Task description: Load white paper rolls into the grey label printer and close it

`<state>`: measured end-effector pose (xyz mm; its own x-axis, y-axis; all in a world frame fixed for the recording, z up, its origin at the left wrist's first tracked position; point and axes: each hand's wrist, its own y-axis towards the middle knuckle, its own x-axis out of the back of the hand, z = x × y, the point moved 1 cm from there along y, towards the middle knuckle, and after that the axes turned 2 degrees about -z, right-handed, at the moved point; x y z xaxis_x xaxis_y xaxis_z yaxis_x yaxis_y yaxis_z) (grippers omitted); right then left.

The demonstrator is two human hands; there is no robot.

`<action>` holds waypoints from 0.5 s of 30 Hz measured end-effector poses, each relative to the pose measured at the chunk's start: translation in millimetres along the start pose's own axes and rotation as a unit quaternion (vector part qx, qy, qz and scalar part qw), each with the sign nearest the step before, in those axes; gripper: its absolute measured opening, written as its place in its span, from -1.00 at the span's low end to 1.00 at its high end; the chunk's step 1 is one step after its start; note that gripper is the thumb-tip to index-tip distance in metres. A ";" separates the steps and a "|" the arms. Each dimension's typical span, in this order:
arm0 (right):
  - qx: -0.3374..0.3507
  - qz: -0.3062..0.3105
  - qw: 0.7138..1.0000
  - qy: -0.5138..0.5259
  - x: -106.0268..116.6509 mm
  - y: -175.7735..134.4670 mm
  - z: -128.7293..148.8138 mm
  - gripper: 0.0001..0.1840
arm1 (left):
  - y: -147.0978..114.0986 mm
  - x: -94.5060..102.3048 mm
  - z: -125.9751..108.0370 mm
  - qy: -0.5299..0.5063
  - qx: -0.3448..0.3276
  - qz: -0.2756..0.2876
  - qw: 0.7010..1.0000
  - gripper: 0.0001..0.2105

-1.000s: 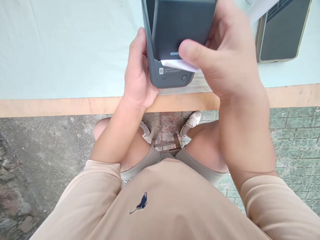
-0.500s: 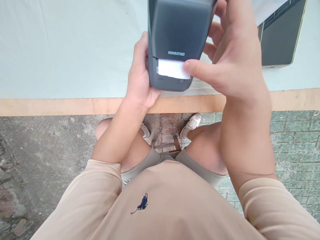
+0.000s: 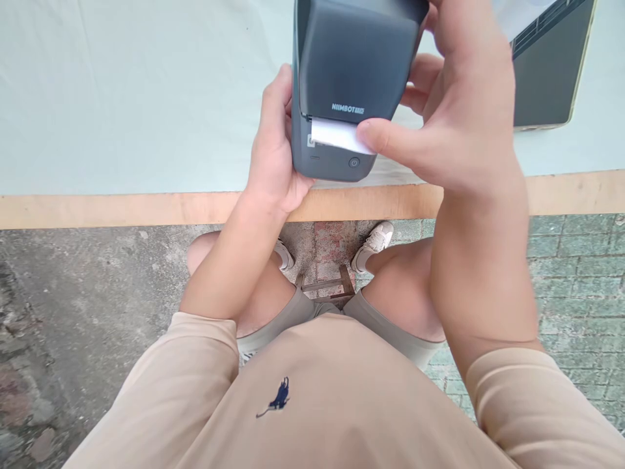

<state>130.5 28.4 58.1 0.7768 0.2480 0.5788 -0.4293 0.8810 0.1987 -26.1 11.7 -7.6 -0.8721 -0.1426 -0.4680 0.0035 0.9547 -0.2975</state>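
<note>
A dark grey label printer [image 3: 361,65] marked NIIMBOT is held up over the near edge of the table, its top cut off by the frame. My left hand [image 3: 273,143] grips it from the left and below, fingers mostly hidden behind it. A strip of white label paper [image 3: 336,135] sticks out of the front slot, above a round power button [image 3: 354,163]. My right hand [image 3: 454,111] is on the printer's right side. Its thumb tip presses the right end of the paper, while the other fingers bend along the side, partly hidden.
A pale cloth [image 3: 122,98] covers the table, whose bare wooden edge [image 3: 97,212] runs across in front of me. At the upper right lies a dark flat device with a pale rim [image 3: 551,85], partly under a white sheet [image 3: 522,16]. Below are my knees and a wooden stool [image 3: 322,284].
The printer has shifted slightly right and down, tilting a little. The paper strip now looks narrower and slants down to the right. Both hands keep nearly the same hold.
</note>
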 end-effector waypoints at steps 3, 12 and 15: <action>-0.011 -0.156 0.988 -0.005 -2.9 2.2 -2.2 -0.47 | 0.4 1.9 0.1 0.013 0.003 0.001 1.000 -0.61; 0.025 -0.297 0.943 0.150 -4.8 13.6 -6.4 -0.24 | -5.7 -8.7 -5.2 -0.021 -0.012 0.034 0.999 -0.70; 0.029 -0.260 0.959 0.108 -3.7 12.8 -1.0 -0.50 | -8.6 -7.6 -7.8 -0.020 0.007 0.073 0.997 -0.60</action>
<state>122.6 39.1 57.8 0.9676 -0.1358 0.2130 0.0225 0.8861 0.4629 -23.3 6.6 4.9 -0.8418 -0.0127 -0.5397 0.1365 0.9622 -0.2355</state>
